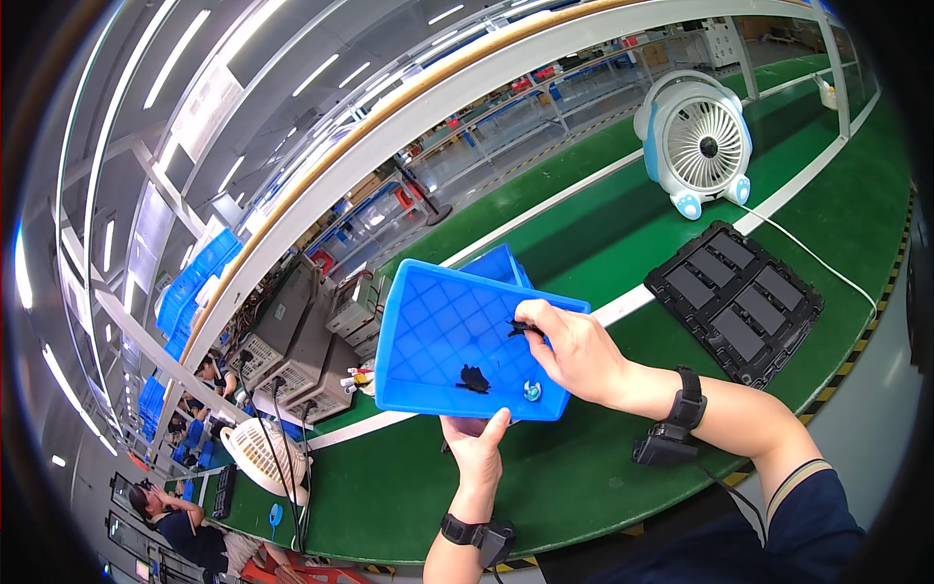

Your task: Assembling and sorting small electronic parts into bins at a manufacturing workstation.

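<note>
The blue bin (438, 341) looks like glossy moulded plastic with a ribbed floor, the black tray (736, 300) matt plastic, the bench mat (584, 467) smooth green.

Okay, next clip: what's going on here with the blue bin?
A person is tilting a shallow blue plastic bin up above a green workbench. The left hand grips its near rim from below, thumb over the edge. The right hand reaches inside and pinches a small black part between its fingertips. Another small black part and a tiny pale blue round piece lie loose on the bin's floor. A black compartment tray and a white desk fan stand to the right.
</note>
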A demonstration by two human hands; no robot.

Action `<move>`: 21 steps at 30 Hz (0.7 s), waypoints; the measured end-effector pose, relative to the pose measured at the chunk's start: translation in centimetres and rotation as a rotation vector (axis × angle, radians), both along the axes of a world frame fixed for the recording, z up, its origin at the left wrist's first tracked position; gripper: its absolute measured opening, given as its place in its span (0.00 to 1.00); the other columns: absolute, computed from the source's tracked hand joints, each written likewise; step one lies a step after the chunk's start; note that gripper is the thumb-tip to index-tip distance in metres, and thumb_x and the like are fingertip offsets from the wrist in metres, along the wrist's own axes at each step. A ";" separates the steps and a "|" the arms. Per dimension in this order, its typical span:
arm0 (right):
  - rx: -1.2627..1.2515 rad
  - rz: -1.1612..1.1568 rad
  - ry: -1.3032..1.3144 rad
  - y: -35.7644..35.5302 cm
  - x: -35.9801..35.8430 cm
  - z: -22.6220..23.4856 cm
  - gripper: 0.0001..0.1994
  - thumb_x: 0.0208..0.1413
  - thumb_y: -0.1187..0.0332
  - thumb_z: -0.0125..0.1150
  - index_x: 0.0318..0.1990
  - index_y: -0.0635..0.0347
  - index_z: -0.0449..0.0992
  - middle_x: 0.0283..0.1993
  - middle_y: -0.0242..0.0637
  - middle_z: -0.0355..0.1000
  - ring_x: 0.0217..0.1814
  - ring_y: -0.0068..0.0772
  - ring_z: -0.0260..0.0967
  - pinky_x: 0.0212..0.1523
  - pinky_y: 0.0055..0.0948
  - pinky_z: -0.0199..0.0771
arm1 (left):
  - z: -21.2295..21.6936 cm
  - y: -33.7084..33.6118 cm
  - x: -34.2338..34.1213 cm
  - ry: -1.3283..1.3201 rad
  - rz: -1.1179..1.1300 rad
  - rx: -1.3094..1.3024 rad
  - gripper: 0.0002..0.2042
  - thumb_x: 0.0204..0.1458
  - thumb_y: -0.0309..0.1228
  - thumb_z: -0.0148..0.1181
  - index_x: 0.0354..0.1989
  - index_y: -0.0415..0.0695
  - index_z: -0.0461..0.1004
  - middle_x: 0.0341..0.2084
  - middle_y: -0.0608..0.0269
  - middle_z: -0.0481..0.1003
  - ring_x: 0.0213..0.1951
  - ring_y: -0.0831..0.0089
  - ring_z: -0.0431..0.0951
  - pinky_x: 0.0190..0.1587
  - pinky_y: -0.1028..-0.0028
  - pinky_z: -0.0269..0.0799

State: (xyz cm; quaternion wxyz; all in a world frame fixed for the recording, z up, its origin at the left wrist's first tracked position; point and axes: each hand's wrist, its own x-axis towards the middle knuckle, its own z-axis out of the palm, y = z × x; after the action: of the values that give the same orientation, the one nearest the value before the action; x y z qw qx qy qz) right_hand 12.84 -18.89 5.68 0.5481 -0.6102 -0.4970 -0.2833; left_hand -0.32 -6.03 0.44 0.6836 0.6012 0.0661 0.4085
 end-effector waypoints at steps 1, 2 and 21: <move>0.008 -0.016 -0.054 0.0 -0.1 -0.2 0.15 0.43 0.84 0.55 0.40 0.64 0.63 0.33 0.43 0.70 0.32 0.45 0.72 0.31 0.34 0.73 | 0.2 -0.3 -0.2 -0.005 -0.012 -0.014 0.32 0.37 0.16 0.64 0.52 0.43 0.56 0.45 0.62 0.64 0.45 0.73 0.68 0.44 0.73 0.68; 0.007 -0.015 -0.055 0.1 0.0 -0.1 0.15 0.43 0.84 0.55 0.40 0.64 0.63 0.33 0.43 0.70 0.32 0.45 0.72 0.31 0.34 0.73 | 0.4 -0.6 -0.4 -0.010 -0.025 -0.028 0.32 0.37 0.16 0.64 0.52 0.43 0.56 0.45 0.62 0.64 0.44 0.73 0.68 0.44 0.73 0.68; -0.368 0.174 -0.062 -0.2 -1.6 0.0 0.13 0.39 0.70 0.61 0.36 0.55 0.73 0.29 0.35 0.72 0.33 0.38 0.70 0.31 0.32 0.71 | 0.9 -1.6 0.0 0.010 -0.186 0.144 0.34 0.35 0.17 0.66 0.53 0.40 0.55 0.48 0.56 0.63 0.48 0.68 0.69 0.48 0.69 0.71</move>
State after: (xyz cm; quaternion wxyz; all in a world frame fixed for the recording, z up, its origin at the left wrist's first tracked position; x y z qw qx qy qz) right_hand 11.24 -19.10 5.72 0.4341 -0.6460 -0.6077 -0.1578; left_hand -0.30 -7.63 1.33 0.6731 0.6545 -0.0160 0.3438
